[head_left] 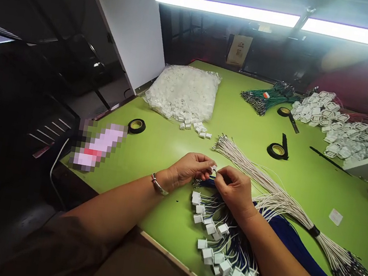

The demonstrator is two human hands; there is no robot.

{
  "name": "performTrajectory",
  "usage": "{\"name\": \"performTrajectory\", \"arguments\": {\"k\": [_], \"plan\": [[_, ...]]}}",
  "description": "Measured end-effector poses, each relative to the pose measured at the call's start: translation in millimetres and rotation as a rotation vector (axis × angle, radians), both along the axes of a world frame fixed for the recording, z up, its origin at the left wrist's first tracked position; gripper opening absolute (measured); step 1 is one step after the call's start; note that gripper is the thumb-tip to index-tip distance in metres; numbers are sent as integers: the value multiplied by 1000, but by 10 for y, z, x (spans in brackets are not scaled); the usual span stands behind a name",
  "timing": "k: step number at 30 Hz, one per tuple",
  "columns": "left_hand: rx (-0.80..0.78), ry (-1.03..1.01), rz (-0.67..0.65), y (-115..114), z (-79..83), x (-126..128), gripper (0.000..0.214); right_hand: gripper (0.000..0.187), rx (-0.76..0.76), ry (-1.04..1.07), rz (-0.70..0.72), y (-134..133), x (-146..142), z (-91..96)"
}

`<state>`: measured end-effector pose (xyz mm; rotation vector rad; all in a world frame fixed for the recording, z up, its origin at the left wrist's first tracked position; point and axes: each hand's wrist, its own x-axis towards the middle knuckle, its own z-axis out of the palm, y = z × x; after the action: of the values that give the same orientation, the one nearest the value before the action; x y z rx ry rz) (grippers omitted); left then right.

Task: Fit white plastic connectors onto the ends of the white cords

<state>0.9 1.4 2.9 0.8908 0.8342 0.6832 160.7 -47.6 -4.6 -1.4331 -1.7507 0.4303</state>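
Observation:
Over the green table, my left hand (192, 170) pinches a small white connector housing (213, 168) between thumb and fingers. Close beside it, my right hand (234, 189) is closed in a pinch on a thin wire (216, 172) at the housing; whether its tip is inside the housing I cannot tell. Below my right hand lie several wires ending in white connector housings (226, 267), mixed with blue wires (288, 242). A long bundle of white wires (252, 168) with metal terminals runs behind and beneath my right forearm.
A clear bag of white housings (183, 90) stands at the back left, some spilled in front. Black tape rolls (136, 126) lie about the green table (164, 146). Green wires (268, 98) and a heap of white parts (331, 120) lie at the back right, near a white panel.

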Motion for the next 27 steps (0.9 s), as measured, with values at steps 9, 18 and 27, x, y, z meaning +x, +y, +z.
{"name": "performTrajectory", "arguments": {"k": [9, 18, 27], "plan": [[139, 103, 4, -32, -26, 36, 33, 19, 86, -257, 15, -28, -25, 56], [141, 81, 51, -31, -65, 60, 31, 14, -140, 50, 17, 19, 12, 7], [200, 71, 23, -33, -68, 63, 30, 14, -130, -85, 27, 124, 184, 118]]}}
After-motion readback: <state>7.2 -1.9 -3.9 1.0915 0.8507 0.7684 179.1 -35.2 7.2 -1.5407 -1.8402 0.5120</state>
